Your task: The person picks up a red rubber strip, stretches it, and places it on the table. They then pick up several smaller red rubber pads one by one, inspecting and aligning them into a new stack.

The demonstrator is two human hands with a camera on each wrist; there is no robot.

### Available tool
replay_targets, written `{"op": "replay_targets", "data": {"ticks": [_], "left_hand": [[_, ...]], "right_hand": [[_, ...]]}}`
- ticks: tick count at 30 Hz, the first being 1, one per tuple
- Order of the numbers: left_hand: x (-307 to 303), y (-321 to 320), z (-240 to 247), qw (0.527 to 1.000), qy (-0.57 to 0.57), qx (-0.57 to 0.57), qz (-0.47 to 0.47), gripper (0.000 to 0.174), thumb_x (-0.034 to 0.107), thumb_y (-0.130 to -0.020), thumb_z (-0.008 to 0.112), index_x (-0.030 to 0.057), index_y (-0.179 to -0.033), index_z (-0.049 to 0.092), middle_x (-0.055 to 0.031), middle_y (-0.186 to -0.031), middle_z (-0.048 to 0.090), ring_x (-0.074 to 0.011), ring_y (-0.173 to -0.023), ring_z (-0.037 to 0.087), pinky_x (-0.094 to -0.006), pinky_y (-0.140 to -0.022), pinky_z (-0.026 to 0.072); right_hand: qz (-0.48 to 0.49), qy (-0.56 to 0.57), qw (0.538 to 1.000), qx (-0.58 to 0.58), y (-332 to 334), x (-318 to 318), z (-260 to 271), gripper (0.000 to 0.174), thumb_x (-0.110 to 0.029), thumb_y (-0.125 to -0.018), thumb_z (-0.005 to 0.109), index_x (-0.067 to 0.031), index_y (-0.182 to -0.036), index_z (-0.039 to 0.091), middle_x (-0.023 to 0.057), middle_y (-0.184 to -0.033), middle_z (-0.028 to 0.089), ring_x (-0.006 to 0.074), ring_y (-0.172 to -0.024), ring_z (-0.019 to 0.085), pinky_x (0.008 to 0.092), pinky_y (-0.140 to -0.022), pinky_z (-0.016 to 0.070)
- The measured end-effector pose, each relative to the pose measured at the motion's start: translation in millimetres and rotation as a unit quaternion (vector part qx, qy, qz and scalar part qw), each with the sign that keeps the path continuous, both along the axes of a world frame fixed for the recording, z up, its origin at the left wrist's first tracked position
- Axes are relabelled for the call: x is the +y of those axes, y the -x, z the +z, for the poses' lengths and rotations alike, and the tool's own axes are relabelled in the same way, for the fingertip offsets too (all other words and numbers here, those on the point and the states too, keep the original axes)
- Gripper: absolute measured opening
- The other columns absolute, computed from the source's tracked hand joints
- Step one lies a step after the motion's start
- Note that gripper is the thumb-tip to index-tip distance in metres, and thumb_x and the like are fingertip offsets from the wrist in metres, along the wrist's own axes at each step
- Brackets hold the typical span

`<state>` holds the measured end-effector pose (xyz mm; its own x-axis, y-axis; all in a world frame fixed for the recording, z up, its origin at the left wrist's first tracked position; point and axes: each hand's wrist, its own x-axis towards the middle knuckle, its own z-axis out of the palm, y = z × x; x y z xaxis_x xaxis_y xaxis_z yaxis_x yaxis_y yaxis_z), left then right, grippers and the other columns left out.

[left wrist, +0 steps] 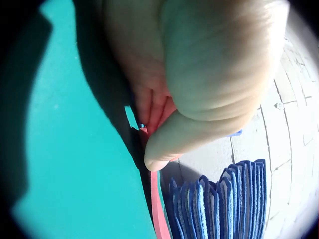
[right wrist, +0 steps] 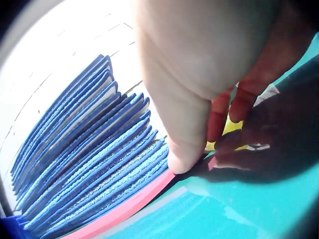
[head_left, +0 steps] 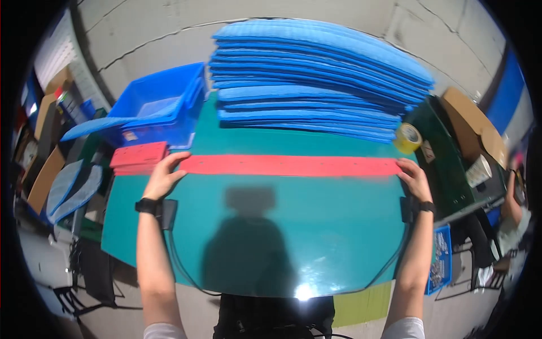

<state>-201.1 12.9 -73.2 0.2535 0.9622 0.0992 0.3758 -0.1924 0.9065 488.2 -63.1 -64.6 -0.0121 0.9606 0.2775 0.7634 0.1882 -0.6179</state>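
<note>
A long flat red strip point(head_left: 293, 165) with a row of small holes stretches across the green table point(head_left: 339, 226). Its left end is pinched by my left hand point(head_left: 164, 176), with the thumb on the near edge and the fingers on the far side. My right hand point(head_left: 415, 179) grips the opposite end between thumb and fingers. Seen from the left wrist, the strip point(left wrist: 158, 214) runs away from the thumb nearly edge-on. In the right wrist view the strip point(right wrist: 129, 205) bows slightly and ends under the thumb, where the fingers partly hide it.
Behind the strip rises a tall stack of blue padded sheets point(head_left: 316, 79). Red pieces point(head_left: 138, 157) lie piled beside my left hand, near a blue bin point(head_left: 164, 104). A yellow tape roll point(head_left: 407, 138) and a green crate point(head_left: 451, 169) stand at the right.
</note>
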Motion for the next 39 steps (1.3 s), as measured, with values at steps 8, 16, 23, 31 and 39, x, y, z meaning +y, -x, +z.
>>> {"op": "replay_targets", "data": {"ticks": [8,16,23,31,39], "left_hand": [[0.7,1.5,-0.6,1.000,-0.009,-0.007,-0.005,0.039,-0.004,-0.084,0.057,-0.0015,-0.123,0.058,-0.0123,-0.131,0.056,-0.0227,-0.127,0.049,-0.0337,-0.108,0.0350],[1.0,-0.3,-1.1,0.997,-0.068,0.036,0.026,0.024,0.010,-0.092,0.056,-0.0009,-0.112,0.066,-0.0125,-0.122,0.063,-0.0210,-0.117,0.055,-0.0329,-0.103,0.0388],[2.5,0.9,-2.2,0.996,-0.073,0.019,0.055,0.023,0.013,-0.094,0.056,-0.0015,-0.107,0.069,-0.0110,-0.110,0.069,-0.0182,-0.105,0.061,-0.0313,-0.095,0.0438],[-2.5,-2.8,4.4,0.996,-0.075,0.014,0.043,0.021,0.009,-0.091,0.060,-0.0017,-0.106,0.069,-0.0107,-0.109,0.069,-0.0184,-0.104,0.061,-0.0309,-0.094,0.0447],[-5.5,-1.8,11.2,0.993,-0.108,0.030,0.026,0.018,0.008,-0.085,0.067,0.0014,-0.100,0.073,-0.0104,-0.108,0.068,-0.0201,-0.105,0.061,-0.0320,-0.094,0.0452]], "right_hand": [[-0.037,-0.002,0.999,0.032,5.4,-3.4,1.5,0.025,-0.012,-0.086,0.066,-0.0030,-0.110,0.068,0.0097,-0.120,0.063,0.0232,-0.112,0.058,0.0336,-0.097,0.0445],[-0.068,-0.054,0.995,0.056,2.4,4.8,-10.0,0.023,-0.019,-0.091,0.061,-0.0004,-0.100,0.070,0.0084,-0.105,0.068,0.0210,-0.097,0.062,0.0312,-0.087,0.0470],[-0.136,-0.063,0.979,0.137,7.4,11.6,-12.1,0.024,-0.021,-0.093,0.061,0.0017,-0.092,0.068,0.0020,-0.076,0.063,0.0086,-0.069,0.054,0.0239,-0.064,0.0430],[-0.078,-0.023,0.970,0.228,-0.5,7.8,-14.4,0.023,-0.018,-0.095,0.059,0.0030,-0.099,0.068,0.0028,-0.083,0.066,0.0070,-0.074,0.057,0.0215,-0.067,0.0452],[0.000,0.021,0.979,0.201,-0.1,-1.0,-3.0,0.026,0.003,-0.082,0.066,0.0035,-0.108,0.066,0.0081,-0.118,0.058,0.0165,-0.104,0.060,0.0276,-0.090,0.0507]]}}
